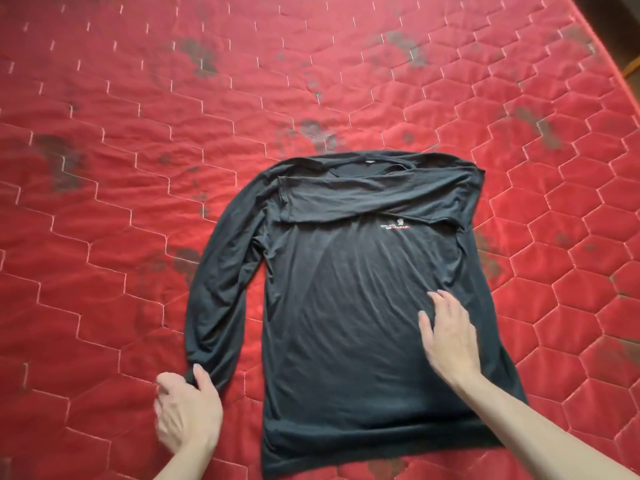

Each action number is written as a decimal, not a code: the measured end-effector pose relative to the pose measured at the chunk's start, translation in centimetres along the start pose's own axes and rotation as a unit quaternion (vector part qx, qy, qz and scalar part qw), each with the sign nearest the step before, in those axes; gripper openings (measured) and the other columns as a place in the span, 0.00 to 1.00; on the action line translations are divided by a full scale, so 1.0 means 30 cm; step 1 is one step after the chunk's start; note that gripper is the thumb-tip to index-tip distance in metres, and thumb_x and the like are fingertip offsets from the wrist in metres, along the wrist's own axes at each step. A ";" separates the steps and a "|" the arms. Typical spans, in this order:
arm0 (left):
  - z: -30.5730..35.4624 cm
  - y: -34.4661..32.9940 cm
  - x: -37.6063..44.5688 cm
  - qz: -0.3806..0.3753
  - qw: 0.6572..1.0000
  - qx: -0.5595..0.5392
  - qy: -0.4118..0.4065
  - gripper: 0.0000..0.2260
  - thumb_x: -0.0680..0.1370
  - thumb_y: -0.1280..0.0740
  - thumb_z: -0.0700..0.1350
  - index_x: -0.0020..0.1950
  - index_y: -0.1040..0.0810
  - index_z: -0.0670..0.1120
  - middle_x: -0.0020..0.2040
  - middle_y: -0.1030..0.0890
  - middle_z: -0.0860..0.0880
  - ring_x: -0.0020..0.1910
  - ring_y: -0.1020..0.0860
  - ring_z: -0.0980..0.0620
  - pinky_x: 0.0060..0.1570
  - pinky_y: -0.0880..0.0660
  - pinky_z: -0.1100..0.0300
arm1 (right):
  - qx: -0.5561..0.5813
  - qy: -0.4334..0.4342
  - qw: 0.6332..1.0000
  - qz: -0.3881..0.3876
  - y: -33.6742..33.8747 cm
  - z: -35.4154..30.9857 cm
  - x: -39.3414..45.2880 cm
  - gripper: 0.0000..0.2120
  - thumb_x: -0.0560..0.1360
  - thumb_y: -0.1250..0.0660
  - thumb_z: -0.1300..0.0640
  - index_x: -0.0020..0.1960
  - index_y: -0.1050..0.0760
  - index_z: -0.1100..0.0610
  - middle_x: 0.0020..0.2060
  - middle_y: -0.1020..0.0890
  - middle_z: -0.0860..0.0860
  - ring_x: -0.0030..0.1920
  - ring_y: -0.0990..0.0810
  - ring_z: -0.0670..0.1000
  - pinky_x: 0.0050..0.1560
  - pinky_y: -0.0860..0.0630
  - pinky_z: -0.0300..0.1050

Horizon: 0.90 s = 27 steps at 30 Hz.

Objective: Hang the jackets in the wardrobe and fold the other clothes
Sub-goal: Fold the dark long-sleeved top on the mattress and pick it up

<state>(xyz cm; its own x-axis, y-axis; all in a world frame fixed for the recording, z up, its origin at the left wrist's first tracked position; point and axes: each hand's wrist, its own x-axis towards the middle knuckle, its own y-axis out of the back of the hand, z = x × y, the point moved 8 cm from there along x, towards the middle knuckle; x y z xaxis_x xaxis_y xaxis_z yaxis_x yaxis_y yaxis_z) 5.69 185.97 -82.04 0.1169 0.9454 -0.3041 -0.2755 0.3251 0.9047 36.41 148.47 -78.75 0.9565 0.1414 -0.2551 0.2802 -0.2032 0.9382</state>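
Head view: left hand (187, 410) fingers pinch sleeve cuff (194, 374) at seven o'clock; right hand (450, 337) fingers spread, pressing shirt (332, 306). Best carry sleeve flat across chest.

— Where's the left hand (188, 408)?
— At seven o'clock, forearm rising from the bottom edge, fingers and thumb curled, pinching cloth.
— And the right hand (450, 336)?
— At five o'clock, fingers straight, spread, palm down, pointing toward eleven.

We see a red quilted bed cover (145, 109) filling nearly the whole view, stitched in pale hexagons and marked with dark, worn blotches. At the upper right corner the cover ends, and a dim strip of floor (623, 39) shows beyond it.
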 end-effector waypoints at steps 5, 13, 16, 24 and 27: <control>0.009 -0.003 0.158 -0.039 0.996 0.073 -0.032 0.23 0.76 0.25 0.52 0.62 0.27 0.39 0.61 0.29 0.32 0.62 0.29 0.31 0.58 0.30 0.33 | -0.020 0.123 0.991 -0.052 -0.098 -0.407 0.133 0.26 0.86 0.41 0.49 0.82 0.38 0.54 0.82 0.38 0.52 0.83 0.42 0.52 0.80 0.42 0.49; 0.141 -0.036 0.276 -0.162 0.963 -0.055 -0.210 0.07 0.85 0.40 0.40 0.48 0.34 0.46 0.41 0.24 0.44 0.44 0.24 0.32 0.42 0.32 0.44 | 0.010 0.171 0.981 -0.091 -0.172 -0.904 0.401 0.28 0.86 0.40 0.49 0.83 0.42 0.54 0.81 0.36 0.53 0.81 0.40 0.55 0.76 0.38 0.54; 0.133 0.007 0.382 -0.152 0.967 -0.145 -0.141 0.06 0.86 0.42 0.46 0.49 0.35 0.51 0.33 0.22 0.43 0.40 0.23 0.31 0.40 0.31 0.42 | -0.008 0.152 0.981 -0.119 -0.214 -1.000 0.466 0.31 0.85 0.38 0.49 0.85 0.46 0.50 0.83 0.42 0.53 0.83 0.45 0.56 0.79 0.40 0.57; 0.061 0.161 0.680 -0.254 0.940 0.013 -0.227 0.10 0.74 0.25 0.60 0.45 0.23 0.58 0.34 0.18 0.55 0.36 0.20 0.51 0.39 0.25 0.54 | -0.153 0.181 0.971 -0.041 -0.235 -1.124 0.494 0.11 0.77 0.40 0.70 0.49 0.20 0.65 0.53 0.17 0.63 0.55 0.17 0.66 0.51 0.23 0.55; 0.016 0.271 0.812 -0.175 0.949 0.079 -0.250 0.08 0.76 0.26 0.56 0.42 0.23 0.57 0.31 0.21 0.54 0.37 0.21 0.47 0.37 0.28 0.53 | -0.114 0.179 0.977 -0.012 -0.198 -1.141 0.502 0.09 0.77 0.40 0.69 0.45 0.21 0.64 0.48 0.17 0.64 0.49 0.18 0.67 0.44 0.26 0.55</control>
<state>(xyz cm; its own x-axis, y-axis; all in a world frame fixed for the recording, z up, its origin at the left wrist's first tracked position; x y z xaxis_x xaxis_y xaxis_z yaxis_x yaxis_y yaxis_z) 6.76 211.64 -81.95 0.6238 0.6382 -0.4512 0.0066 0.5730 0.8195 46.38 184.97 -80.17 0.8490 0.4814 -0.2178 0.2381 0.0194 0.9710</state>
